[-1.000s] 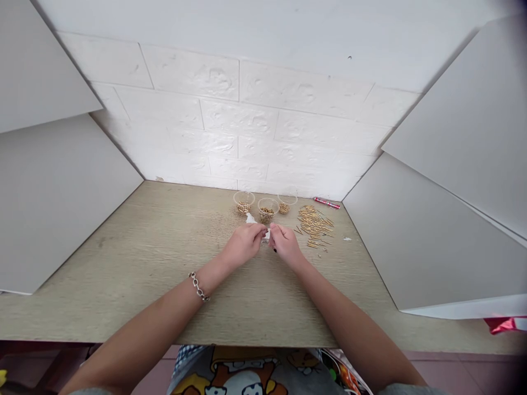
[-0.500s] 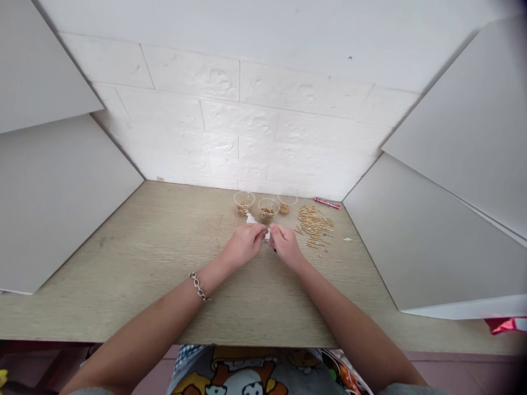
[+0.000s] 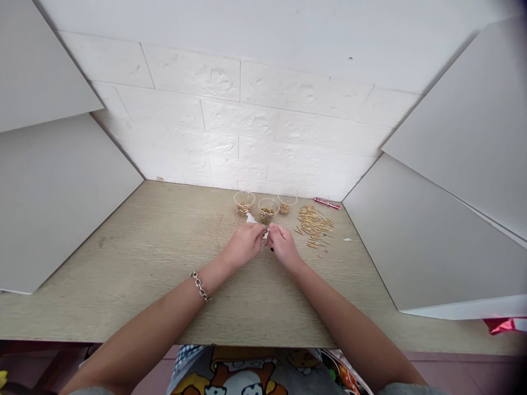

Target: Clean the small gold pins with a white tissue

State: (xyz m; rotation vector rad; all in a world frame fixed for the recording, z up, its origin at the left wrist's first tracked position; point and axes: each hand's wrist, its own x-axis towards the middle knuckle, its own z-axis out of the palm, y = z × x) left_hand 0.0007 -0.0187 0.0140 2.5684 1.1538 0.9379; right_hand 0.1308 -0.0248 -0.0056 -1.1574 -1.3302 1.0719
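My left hand [image 3: 246, 241] and my right hand [image 3: 284, 246] meet over the table, fingertips nearly touching and both closed in a pinch. Something small and whitish shows between the fingers, too small to name. A dark tip [image 3: 272, 249] pokes out below my right fingers. Just beyond my left hand lies a crumpled white scrap [image 3: 250, 218], partly hidden by it. Behind the hands stand clear plastic cups: the left cup [image 3: 244, 197] and the middle cup [image 3: 269, 204] hold small gold-coloured pieces. A third clear cup [image 3: 288, 196] has similar pieces [image 3: 284, 208] in it.
To the right, a pile of thin gold-coloured pins [image 3: 313, 224] is spread on the wooden table [image 3: 144, 263]. A red patterned stick [image 3: 327, 203] lies by the white brick-pattern wall [image 3: 263, 126]. Tiny bits [image 3: 220, 225] are scattered on the left. Grey panels [image 3: 453, 236] flank both sides.
My right hand has shifted slightly left, closer to my left hand, and the dark tip below it has moved a little left. The left hand stays nearly in place.
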